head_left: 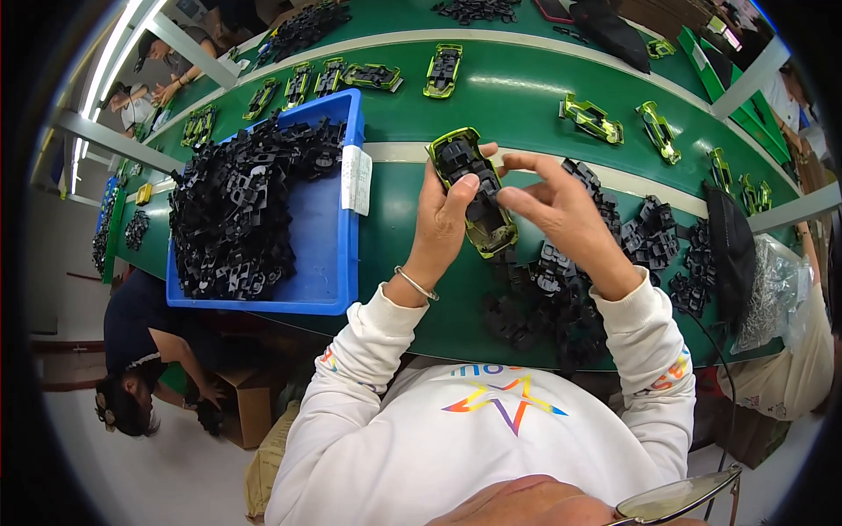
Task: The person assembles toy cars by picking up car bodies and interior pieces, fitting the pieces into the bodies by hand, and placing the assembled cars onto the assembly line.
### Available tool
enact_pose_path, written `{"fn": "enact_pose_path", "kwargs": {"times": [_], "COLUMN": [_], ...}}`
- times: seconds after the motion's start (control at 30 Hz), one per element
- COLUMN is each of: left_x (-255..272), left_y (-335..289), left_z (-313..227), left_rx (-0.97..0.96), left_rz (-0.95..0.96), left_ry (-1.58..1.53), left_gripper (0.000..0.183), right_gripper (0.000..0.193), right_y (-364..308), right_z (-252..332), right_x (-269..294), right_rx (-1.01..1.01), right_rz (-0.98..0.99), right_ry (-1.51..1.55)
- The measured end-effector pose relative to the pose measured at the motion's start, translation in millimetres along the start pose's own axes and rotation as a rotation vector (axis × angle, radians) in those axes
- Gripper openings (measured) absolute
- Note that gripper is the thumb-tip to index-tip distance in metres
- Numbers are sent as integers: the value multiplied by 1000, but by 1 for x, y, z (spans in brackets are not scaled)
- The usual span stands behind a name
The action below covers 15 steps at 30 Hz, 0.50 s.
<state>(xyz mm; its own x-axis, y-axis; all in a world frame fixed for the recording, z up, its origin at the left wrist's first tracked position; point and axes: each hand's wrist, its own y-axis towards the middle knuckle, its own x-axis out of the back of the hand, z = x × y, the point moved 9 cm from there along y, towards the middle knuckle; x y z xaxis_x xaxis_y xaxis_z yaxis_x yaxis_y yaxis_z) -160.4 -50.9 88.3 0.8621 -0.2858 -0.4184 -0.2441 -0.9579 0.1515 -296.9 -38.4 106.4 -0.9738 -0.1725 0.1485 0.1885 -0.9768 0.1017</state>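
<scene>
Over the bench's near edge, my left hand (441, 208) grips a lime-green toy car body (474, 138), its underside or inner side up. A black plastic insert (485, 200) sits inside it, under my left thumb. Close by on the right is my right hand (561, 210), thumb and forefinger apart at the car's edge; whether they touch it is unclear. Loose black plastic parts (554, 272) lie heaped below and beside my right hand.
A blue bin (326, 285) of black parts (237, 210) stands on the left. Across the green bench (517, 79) sit several green car bodies, one being a car body (443, 70). A dark bag (730, 250) and clear plastic bag (776, 294) lie right. A person (145, 342) bends low left.
</scene>
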Motion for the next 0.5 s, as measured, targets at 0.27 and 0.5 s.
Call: {"fn": "enact_pose_path", "kwargs": {"times": [0.27,0.5], "left_x": [-10,-8], "left_y": [0,-4], "left_z": [-13,3], "left_rx": [-198,-84], "left_rz": [50,78], "left_ry": [315,153], "left_gripper": [51,47], "right_gripper": [43,39], "right_y": [-3,-7], "right_z": [-42,-54], "right_x": [-31,-32], "right_rx": [-308,-380], "right_rz": [124,105], "right_ry": [399,433]}}
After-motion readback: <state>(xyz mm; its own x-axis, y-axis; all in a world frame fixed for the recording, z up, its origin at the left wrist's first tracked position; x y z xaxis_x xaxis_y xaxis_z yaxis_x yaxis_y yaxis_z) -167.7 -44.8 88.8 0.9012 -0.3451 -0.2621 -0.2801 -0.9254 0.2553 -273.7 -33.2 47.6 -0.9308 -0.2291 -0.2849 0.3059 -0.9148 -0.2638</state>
